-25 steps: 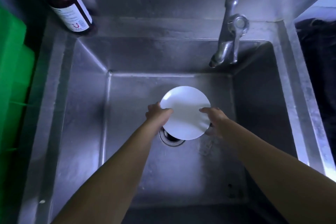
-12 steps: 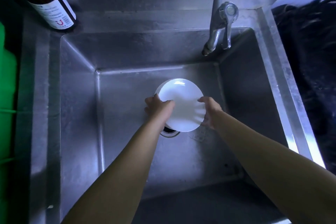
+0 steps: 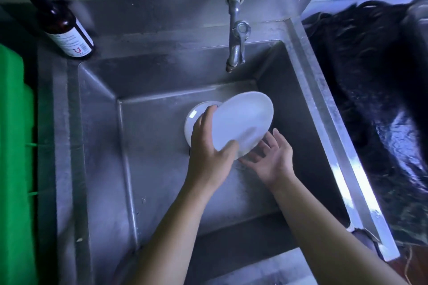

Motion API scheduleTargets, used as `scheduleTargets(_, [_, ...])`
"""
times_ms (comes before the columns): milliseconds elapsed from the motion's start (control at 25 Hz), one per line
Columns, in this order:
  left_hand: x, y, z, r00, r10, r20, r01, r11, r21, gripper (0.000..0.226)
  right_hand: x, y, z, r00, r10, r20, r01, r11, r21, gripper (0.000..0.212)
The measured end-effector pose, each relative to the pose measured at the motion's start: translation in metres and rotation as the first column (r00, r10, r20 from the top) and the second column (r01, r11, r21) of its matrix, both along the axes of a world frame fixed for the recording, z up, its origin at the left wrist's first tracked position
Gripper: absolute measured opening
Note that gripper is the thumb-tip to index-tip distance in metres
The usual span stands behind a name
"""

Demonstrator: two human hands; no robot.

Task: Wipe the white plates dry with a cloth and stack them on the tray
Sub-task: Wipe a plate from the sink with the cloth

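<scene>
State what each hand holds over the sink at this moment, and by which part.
The left hand holds the tilted white plate by its near rim, thumb on the face. The right hand is open below it, holding nothing.

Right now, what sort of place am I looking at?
Probably a kitchen washing-up spot: a deep steel sink with a tap over it, a dark bottle on its rim, and white plates being lifted from the basin.

steel sink [image 3: 97,169] | tap [image 3: 236,46] | brown bottle [image 3: 67,34] | green crate [image 3: 14,146] | dim light
</scene>
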State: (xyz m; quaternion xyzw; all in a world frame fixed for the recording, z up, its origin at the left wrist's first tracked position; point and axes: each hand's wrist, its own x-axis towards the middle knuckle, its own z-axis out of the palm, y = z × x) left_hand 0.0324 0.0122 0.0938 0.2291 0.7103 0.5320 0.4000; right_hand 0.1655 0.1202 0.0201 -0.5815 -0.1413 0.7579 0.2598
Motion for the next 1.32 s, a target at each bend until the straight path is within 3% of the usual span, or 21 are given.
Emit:
scheduleTargets(160, [0.024, -0.026, 0.025, 0.993, 0.119, -0.02, -0.116, 0.987, 0.109, 0.056, 0.017, -0.025, 0.049, 0.997, 0.037, 0.063, -0.052, 0.966, 0.255, 0.03])
scheduleTargets(240, [0.034, -0.032, 0.039, 0.976, 0.218, -0.003, -0.216, 0.967, 0.133, 0.057, 0.02, -0.027, 0.08, 0.992, 0.09, 0.091, -0.121, 0.898, 0.423, 0.032])
scheduleTargets(400, [0.062, -0.033, 0.088, 0.931, 0.366, 0.012, -0.345, 0.866, 0.363, 0.062, 0.029, -0.012, 0.159, 0.977, 0.203, 0.057, -0.181, 0.665, 0.724, 0.047])
scheduleTargets(600, [0.089, -0.024, 0.14, 0.898, 0.408, -0.164, -0.209, 0.725, 0.657, 0.064, 0.074, 0.01, 0.223, 0.948, 0.299, -0.106, -0.008, 0.358, 0.934, 0.042])
scheduleTargets(680, [0.105, -0.018, 0.133, 0.886, 0.433, -0.167, -0.249, 0.747, 0.616, 0.062, 0.094, 0.007, 0.214, 0.942, 0.305, -0.139, 0.005, 0.404, 0.915, 0.037])
scheduleTargets(800, [0.138, -0.014, 0.103, 0.893, 0.434, -0.119, -0.389, 0.877, 0.282, 0.054, 0.115, -0.009, 0.174, 0.978, 0.201, -0.054, -0.098, 0.672, 0.734, 0.031])
scheduleTargets(880, [0.16, -0.022, 0.081, 0.91, 0.387, -0.149, -0.367, 0.918, 0.147, 0.058, 0.128, -0.017, 0.153, 0.986, 0.163, 0.035, -0.151, 0.784, 0.602, 0.025])
scheduleTargets(960, [0.171, -0.027, 0.073, 0.91, 0.383, -0.161, -0.352, 0.917, 0.187, 0.062, 0.14, -0.014, 0.147, 0.989, 0.151, 0.004, -0.12, 0.769, 0.628, 0.034])
scheduleTargets(1120, [0.182, -0.031, 0.082, 0.897, 0.416, -0.15, -0.329, 0.854, 0.403, 0.067, 0.157, -0.012, 0.163, 0.978, 0.132, -0.162, 0.051, 0.599, 0.799, 0.023])
scheduleTargets(1160, [0.187, -0.031, 0.081, 0.886, 0.435, -0.162, -0.332, 0.838, 0.433, 0.066, 0.159, -0.016, 0.16, 0.977, 0.098, -0.19, 0.095, 0.596, 0.798, 0.023])
scheduleTargets(1240, [0.197, -0.031, 0.077, 0.865, 0.464, -0.192, -0.376, 0.851, 0.366, 0.061, 0.165, -0.025, 0.147, 0.99, 0.048, -0.131, 0.066, 0.665, 0.744, 0.021])
scheduleTargets(1320, [0.205, -0.031, 0.069, 0.89, 0.428, -0.158, -0.413, 0.903, 0.122, 0.057, 0.169, -0.034, 0.134, 0.999, 0.048, 0.022, -0.052, 0.799, 0.599, 0.022])
